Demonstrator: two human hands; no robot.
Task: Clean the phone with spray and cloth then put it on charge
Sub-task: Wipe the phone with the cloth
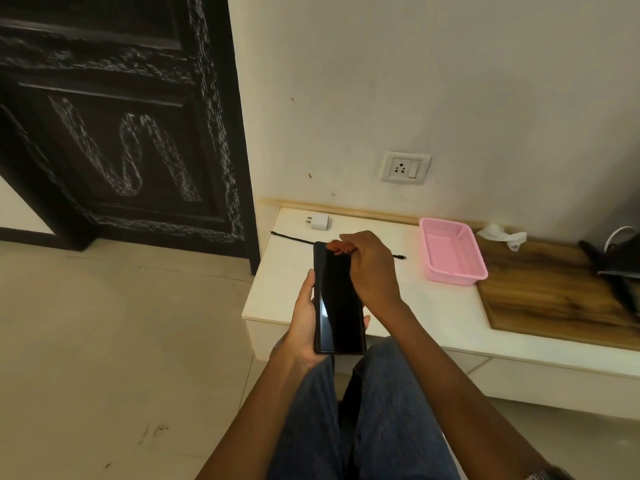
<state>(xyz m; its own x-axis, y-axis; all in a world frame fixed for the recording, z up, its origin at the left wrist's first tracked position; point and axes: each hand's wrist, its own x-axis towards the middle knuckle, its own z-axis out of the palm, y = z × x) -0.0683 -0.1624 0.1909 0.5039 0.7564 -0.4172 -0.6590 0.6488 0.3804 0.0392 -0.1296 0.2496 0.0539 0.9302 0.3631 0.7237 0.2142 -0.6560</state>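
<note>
Left hand (pixel 306 323) is cupped under the phone (pixel 337 299), thumb along its left edge, fingers wrapped round the back, so it's gripping the lower half. Phone is held in the air over the desk's (pixel 433 317) near left corner, above the knees; screen up and dark, long axis running away from the person, top end toward the wall. Right hand (pixel 372 268) comes in from the right, wrist bent, fingers curled shut on a small reddish cloth (pixel 341 247) pressed at the phone's top edge. On the desk behind: charger (pixel 318 222) and cable (pixel 294 238), then bare white surface, then a pink basket (pixel 452 251) well right.
</note>
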